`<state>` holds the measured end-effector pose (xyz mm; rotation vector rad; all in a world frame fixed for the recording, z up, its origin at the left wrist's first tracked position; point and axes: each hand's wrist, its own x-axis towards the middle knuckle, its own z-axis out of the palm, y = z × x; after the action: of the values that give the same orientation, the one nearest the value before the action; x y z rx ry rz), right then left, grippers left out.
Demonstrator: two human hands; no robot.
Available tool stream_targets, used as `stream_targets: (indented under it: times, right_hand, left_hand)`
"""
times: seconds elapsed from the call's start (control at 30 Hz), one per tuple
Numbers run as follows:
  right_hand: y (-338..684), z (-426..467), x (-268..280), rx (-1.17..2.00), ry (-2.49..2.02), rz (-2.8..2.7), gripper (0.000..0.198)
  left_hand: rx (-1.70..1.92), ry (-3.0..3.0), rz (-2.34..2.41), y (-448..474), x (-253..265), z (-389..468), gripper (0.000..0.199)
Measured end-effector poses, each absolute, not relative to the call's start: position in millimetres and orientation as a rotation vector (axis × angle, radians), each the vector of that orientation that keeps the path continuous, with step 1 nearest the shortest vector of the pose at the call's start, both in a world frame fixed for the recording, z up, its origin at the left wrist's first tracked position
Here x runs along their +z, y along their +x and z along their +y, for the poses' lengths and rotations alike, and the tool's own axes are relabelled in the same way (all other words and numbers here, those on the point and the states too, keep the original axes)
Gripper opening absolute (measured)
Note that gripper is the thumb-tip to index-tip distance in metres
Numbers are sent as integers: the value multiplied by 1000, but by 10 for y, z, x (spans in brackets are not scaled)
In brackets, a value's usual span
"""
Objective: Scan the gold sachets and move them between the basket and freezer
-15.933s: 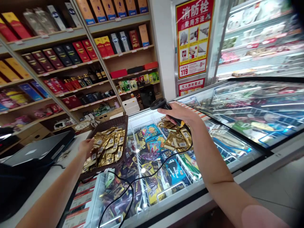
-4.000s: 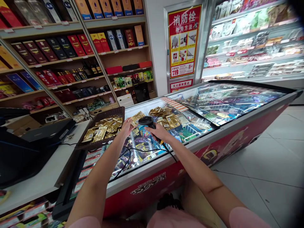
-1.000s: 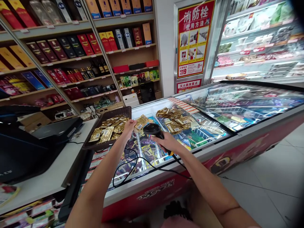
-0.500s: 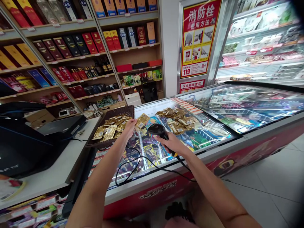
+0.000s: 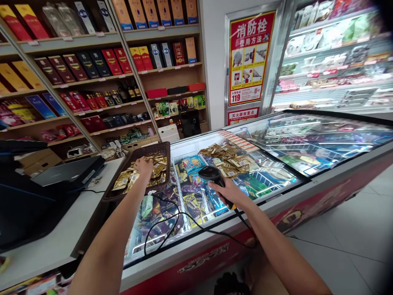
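Note:
My left hand point(image 5: 144, 167) reaches into a brown woven basket point(image 5: 168, 162) and touches the gold foil packets point(image 5: 132, 181) heaped there. Its fingers point down and are partly hidden, so their grip does not show. My right hand point(image 5: 227, 191) is wrapped round the handle of a black barcode scanner point(image 5: 210, 173) with a yellow part low on the grip. The scanner's head is above the freezer's glass top and faces left. Beyond it, more gold packets point(image 5: 229, 157) lie in a loose pile on the glass.
The chest freezer point(image 5: 215, 229) has a red front and colourful packs under its glass. A black cable point(image 5: 196, 219) loops over it. At left are a counter point(image 5: 58, 229) and a black terminal point(image 5: 24, 196). Shelves of boxed bottles point(image 5: 95, 63) and a lit fridge point(image 5: 331, 53) stand behind.
My left hand has moved left from beside the scanner to the basket. The gold packet it held out there no longer shows between basket and scanner. My right hand still holds the scanner.

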<state>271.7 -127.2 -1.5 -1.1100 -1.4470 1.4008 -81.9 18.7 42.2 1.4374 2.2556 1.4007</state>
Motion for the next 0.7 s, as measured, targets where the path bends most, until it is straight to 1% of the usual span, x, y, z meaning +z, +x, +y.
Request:
stream_targets:
  times: [0.1, 0.17, 0.3, 0.4, 0.5, 0.6, 0.7]
  right_hand:
    - [2915, -1247, -90, 1370, -1123, -1406, 44]
    - [3076, -1256, -125, 1335, -1128, -1370, 43]
    - [3451, -1333, -143, 1288, -1179, -1268, 43]
    - [3748, -1407, -144, 1261, -1209, -1154, 43]
    - [4014, -1476, -159, 1215, -1227, -1079, 43]
    - [4205, -1535, -181, 1175, -1221, -1045, 43]
    - [4301, -1574, -196, 1174, -1215, -1028, 43]
  left_hand:
    - [1289, 1664, 2196, -323, 342, 288, 28]
    - [1180, 1872, 2042, 127, 248, 350, 21]
    - [900, 2167, 1679, 1121, 1, 425, 15]
    - [736, 2271, 1481, 1800, -167, 479, 21]
    - [661, 2316, 1386, 2340, -272, 562, 29]
    - [641, 2305, 1430, 2690, -328, 642, 34]
    - [649, 2252, 1525, 2819, -359, 680, 36]
